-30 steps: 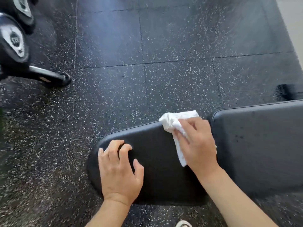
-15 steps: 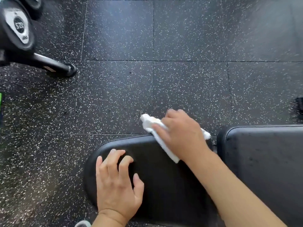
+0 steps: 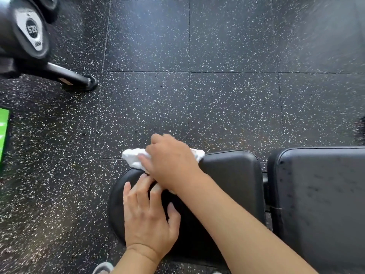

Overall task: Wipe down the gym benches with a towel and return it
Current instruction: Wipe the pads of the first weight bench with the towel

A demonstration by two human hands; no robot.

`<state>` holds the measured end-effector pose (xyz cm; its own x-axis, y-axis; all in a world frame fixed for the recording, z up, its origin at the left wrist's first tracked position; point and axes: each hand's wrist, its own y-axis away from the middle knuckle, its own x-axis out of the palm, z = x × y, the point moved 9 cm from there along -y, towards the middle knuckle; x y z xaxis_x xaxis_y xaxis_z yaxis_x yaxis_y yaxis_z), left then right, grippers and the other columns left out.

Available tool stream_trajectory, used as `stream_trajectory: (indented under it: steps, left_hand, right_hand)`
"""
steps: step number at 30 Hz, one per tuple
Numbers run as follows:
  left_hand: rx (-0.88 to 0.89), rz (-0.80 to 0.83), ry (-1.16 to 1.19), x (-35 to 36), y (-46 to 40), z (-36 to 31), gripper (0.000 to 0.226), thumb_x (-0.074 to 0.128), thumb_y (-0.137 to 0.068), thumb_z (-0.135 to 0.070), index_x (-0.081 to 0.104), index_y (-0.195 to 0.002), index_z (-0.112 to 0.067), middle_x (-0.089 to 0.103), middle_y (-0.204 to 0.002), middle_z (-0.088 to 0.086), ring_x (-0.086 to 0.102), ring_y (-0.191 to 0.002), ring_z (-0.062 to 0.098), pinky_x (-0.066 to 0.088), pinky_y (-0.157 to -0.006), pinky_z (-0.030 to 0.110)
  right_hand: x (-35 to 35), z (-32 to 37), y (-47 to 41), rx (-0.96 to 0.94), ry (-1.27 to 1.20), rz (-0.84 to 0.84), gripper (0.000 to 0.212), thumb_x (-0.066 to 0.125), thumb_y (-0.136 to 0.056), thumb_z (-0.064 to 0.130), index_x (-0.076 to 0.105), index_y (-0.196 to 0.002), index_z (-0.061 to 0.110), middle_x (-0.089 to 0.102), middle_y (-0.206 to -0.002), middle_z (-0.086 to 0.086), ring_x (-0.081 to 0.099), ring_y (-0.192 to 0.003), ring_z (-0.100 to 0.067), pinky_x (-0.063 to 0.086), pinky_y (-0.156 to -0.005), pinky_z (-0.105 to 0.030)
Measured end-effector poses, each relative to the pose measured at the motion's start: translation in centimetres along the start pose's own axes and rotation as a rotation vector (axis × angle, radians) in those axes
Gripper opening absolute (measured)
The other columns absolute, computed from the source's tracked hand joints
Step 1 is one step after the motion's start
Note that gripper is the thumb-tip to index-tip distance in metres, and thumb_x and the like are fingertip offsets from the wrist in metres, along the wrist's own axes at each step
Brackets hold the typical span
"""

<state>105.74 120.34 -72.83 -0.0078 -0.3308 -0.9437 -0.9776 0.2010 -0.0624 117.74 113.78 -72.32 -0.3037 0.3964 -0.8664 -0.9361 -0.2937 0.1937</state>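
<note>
Towel point(image 3: 133, 157) bunched in right hand point(image 3: 171, 161) grip, left hand point(image 3: 147, 218) flat on bench point(image 3: 233, 171)

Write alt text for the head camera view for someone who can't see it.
A right hand presses a white towel onto the far edge of a black bench pad while the left hand rests flat on it, above speckled rubber floor.

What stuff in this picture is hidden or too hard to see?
Head view, the only one:
- White towel: its middle is hidden under the right hand.
- Seat pad: much of it is covered by the right forearm and the left hand.
- Back pad: cut off by the right edge.
- Dumbbell: blurred, its number unclear, cut off by the left edge.
- Green object: cut off by the left edge, unidentifiable.
- Shoe: cut off at the bottom edge.
</note>
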Motion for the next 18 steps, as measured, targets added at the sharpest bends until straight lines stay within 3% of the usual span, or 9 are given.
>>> stream_trajectory:
  steps: [4, 7, 10, 13, 18]
  left_hand:
    - [0.025, -0.026, 0.018, -0.4, 0.0, -0.4, 0.044, 0.053, -0.083, -0.033, 0.052, -0.122, -0.013, 0.051, -0.138, 0.013, 0.046, -0.138, 0.041, 0.02, -0.127, 0.061]
    - [0.018, -0.025, 0.037, -0.6, 0.1, -0.3, 0.041, 0.055, -0.083, -0.032, 0.053, -0.12, -0.015, 0.053, -0.137, 0.011, 0.047, -0.138, 0.039, 0.02, -0.127, 0.061]
    - [0.006, -0.017, 0.066, -0.6, 0.1, -0.2, 0.039, 0.055, -0.083, -0.033, 0.056, -0.118, -0.015, 0.055, -0.136, 0.01, 0.049, -0.138, 0.039, 0.021, -0.127, 0.061]
    - [0.005, 0.002, 0.106, -1.0, 0.0, -0.2, 0.036, 0.055, -0.084, -0.033, 0.062, -0.113, -0.013, 0.058, -0.135, 0.011, 0.049, -0.138, 0.038, 0.024, -0.125, 0.062]
    - [-0.094, 0.045, 0.319, -2.3, 0.0, 0.8, 0.027, 0.062, -0.085, -0.023, 0.06, -0.104, -0.005, 0.059, -0.136, 0.016, 0.048, -0.135, 0.037, 0.033, -0.122, 0.058]
  right_hand:
    - [-2.8, -5.5, 3.7, 0.045, 0.03, -0.114, 0.05, 0.045, -0.1, 0.053, 0.071, -0.087, 0.013, 0.059, -0.098, -0.001, 0.054, -0.096, -0.027, 0.045, -0.071, -0.04]
    - [-6.7, -11.5, 8.4, 0.201, 0.08, -0.363, 0.051, 0.049, -0.102, 0.05, 0.071, -0.079, 0.01, 0.061, -0.091, -0.002, 0.052, -0.086, -0.028, 0.045, -0.066, -0.039]
    - [-7.4, -11.6, 10.6, 0.275, 0.149, -0.531, 0.044, 0.054, -0.103, 0.043, 0.069, -0.079, 0.01, 0.059, -0.09, -0.001, 0.048, -0.082, -0.025, 0.04, -0.063, -0.036]
    - [-5.0, -6.9, 8.4, 0.208, 0.161, -0.538, 0.041, 0.057, -0.103, 0.04, 0.067, -0.076, 0.011, 0.059, -0.088, -0.002, 0.048, -0.08, -0.025, 0.042, -0.062, -0.041]
    - [-0.9, 1.0, 2.7, 0.135, 0.131, -0.368, 0.041, 0.061, -0.101, 0.041, 0.066, -0.074, 0.01, 0.061, -0.09, -0.007, 0.055, -0.087, -0.031, 0.046, -0.066, -0.042]
